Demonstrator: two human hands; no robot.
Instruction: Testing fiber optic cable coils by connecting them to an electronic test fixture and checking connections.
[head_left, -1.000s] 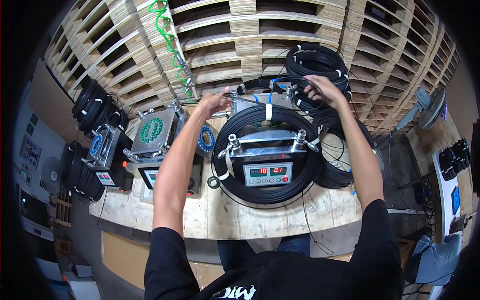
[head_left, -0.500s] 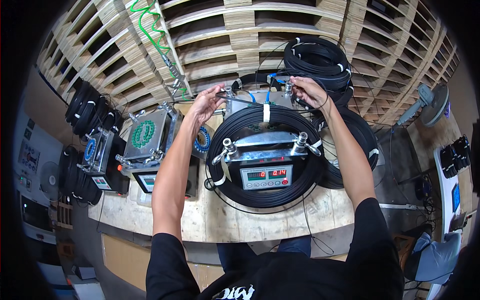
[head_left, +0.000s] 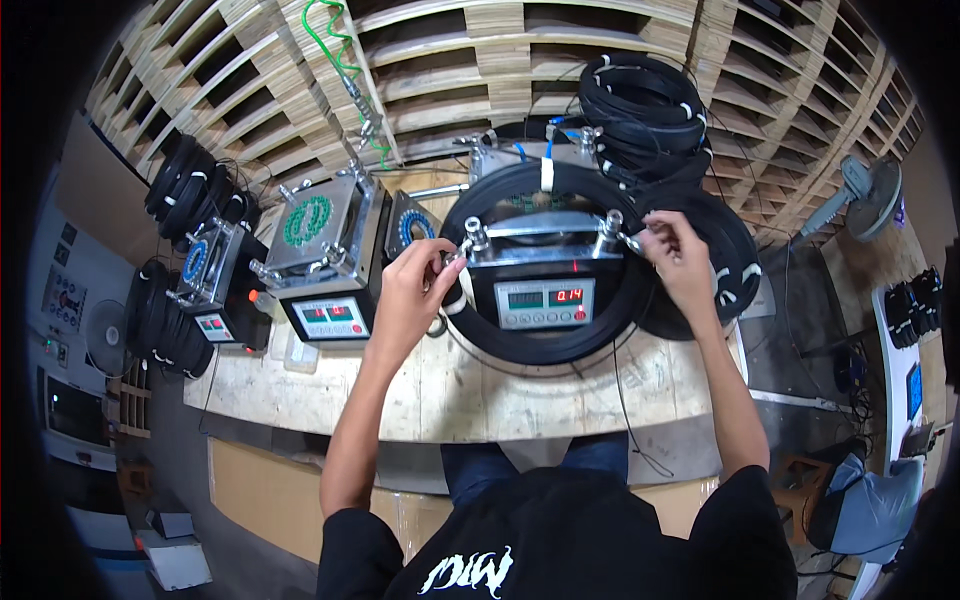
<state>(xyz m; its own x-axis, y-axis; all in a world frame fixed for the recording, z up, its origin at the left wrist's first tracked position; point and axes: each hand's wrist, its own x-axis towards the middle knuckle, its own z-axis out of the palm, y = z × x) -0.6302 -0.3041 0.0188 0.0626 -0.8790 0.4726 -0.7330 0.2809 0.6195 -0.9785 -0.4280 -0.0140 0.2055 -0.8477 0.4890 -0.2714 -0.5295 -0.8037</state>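
Observation:
A large black cable coil (head_left: 545,340) lies around a metal machine with a grey display box (head_left: 543,302) on the wooden bench. My left hand (head_left: 418,285) pinches the thin wire end by the left knob (head_left: 474,238) of the machine's crossbar. My right hand (head_left: 676,250) pinches the other thin wire end next to the right knob (head_left: 610,224). A white tie (head_left: 547,173) wraps the coil at its far side.
A second machine (head_left: 322,225) with a green ring and its own display stands to the left, a third (head_left: 208,272) further left. Stacks of black coils (head_left: 640,100) sit behind and at the left (head_left: 160,320). Wooden pallets (head_left: 260,90) form the back wall. A fan (head_left: 862,190) stands right.
Both hands came back from the far side of the coil to the knobs on the near crossbar. The view has also shifted closer to the machine.

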